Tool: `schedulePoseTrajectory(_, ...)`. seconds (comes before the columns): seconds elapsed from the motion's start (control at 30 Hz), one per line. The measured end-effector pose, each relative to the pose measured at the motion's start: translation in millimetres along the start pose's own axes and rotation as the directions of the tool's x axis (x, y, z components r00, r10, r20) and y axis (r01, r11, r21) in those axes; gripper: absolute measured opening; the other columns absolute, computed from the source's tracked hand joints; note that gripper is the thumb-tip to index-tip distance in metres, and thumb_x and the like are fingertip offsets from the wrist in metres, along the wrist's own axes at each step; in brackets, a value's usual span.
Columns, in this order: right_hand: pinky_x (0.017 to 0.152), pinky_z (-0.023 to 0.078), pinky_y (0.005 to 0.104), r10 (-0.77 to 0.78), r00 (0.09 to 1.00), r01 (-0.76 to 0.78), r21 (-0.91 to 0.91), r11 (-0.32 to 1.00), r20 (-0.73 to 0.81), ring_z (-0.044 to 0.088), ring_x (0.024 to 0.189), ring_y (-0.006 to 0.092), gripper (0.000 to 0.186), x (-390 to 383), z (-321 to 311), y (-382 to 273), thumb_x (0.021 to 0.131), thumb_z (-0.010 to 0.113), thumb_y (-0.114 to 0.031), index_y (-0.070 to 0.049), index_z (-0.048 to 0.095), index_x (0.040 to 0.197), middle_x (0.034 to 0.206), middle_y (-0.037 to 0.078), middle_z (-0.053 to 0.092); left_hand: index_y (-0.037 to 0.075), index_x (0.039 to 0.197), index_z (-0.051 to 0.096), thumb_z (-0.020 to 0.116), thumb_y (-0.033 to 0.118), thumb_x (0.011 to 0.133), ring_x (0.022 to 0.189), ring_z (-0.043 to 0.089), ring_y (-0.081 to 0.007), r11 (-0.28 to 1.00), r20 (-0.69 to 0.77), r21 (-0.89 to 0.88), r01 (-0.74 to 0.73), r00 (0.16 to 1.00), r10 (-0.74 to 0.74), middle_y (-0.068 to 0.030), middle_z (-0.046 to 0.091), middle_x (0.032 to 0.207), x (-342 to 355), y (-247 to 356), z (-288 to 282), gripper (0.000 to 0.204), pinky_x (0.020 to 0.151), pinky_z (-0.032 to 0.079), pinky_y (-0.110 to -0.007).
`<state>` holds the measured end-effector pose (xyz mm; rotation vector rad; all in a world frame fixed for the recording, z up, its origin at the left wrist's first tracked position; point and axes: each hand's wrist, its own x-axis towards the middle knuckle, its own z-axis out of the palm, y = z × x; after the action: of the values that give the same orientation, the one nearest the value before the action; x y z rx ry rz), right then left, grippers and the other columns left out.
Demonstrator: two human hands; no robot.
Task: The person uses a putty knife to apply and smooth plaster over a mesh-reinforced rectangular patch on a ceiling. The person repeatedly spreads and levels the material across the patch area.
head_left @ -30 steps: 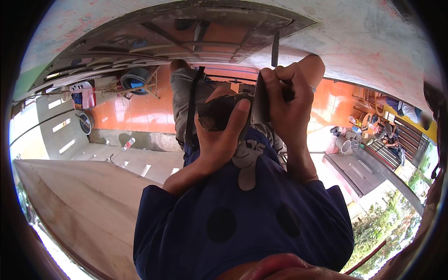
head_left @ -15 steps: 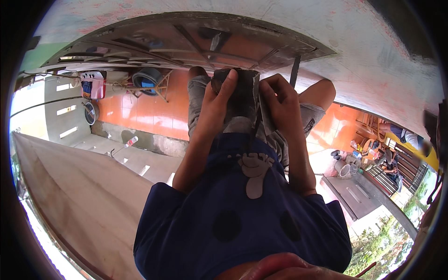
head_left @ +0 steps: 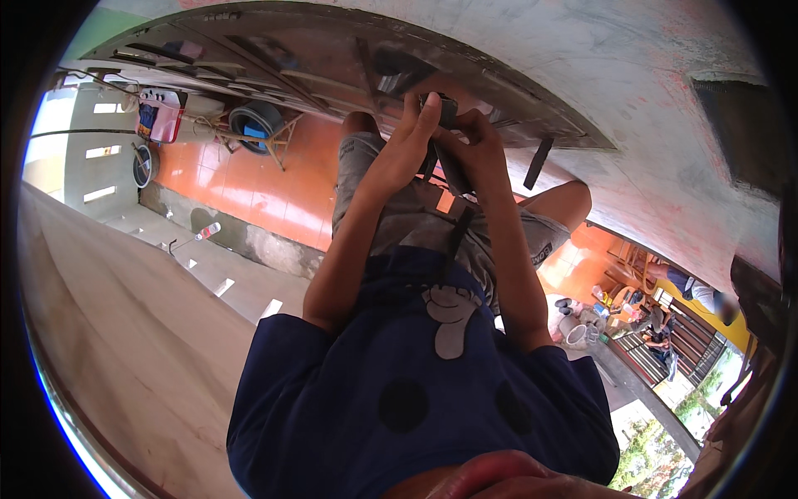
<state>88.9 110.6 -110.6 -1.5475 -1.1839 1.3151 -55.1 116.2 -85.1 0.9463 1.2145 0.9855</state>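
Above my lap, both hands hold a dark, flat, roughly rectangular piece (head_left: 446, 110), tilted so that mostly its far end shows. I cannot make out its kind. My left hand (head_left: 407, 145) grips its left side with the thumb laid along it. At the right side, my right hand (head_left: 480, 154) has its fingers bent around the edge. A dark flap (head_left: 451, 169) hangs below, between the hands. Over my grey shorts lies a narrow black strip (head_left: 459, 234). To the right of my right hand, another dark strip (head_left: 539, 163) stands out near the wall.
A dark, glossy panelled door (head_left: 316, 66) is right in front of me, beside a pale wall (head_left: 648, 108). Orange tiles (head_left: 258, 183) cover the floor. Leftward are a grey tub (head_left: 253, 129) and a bottle (head_left: 208, 231). A person (head_left: 702, 295) is at the far right.
Both hands have moved farther from my body and closer together. The dark piece, seen broad side up before, is now tilted away and mostly hidden by the hands. The view has shifted.
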Motion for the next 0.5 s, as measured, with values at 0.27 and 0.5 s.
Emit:
schedulePoseTrajectory(0.27,0.079,0.052,0.0315,-0.078,0.987,0.105,0.198,0.975,-0.140,0.066,0.090,0.0181,0.042,-26,13,-20,0.088,0.077,-0.030,0.002,0.067,0.113,0.098,0.011,0.070,0.004,0.124,0.059,0.062,0.041,0.099,0.103,0.056,-0.0075,0.960,-0.008,-0.277,0.032,0.999,-0.036,-0.0060,0.063,0.113,-1,-9,-10,0.045,0.088,0.047,-0.026)
schedulePoseTrajectory(0.5,0.063,0.051,0.0268,-0.053,0.994,0.057,0.039,0.998,-0.092,0.065,0.072,0.0129,0.041,-25,-6,-27,0.092,0.072,-0.036,0.000,0.071,0.111,0.085,0.008,0.070,0.002,0.108,0.070,0.071,0.030,0.095,0.092,0.066,-0.0099,0.974,-0.214,0.221,0.059,0.977,-0.010,-0.0053,0.071,0.101,-1,-11,-26,0.031,0.077,0.052,-0.026)
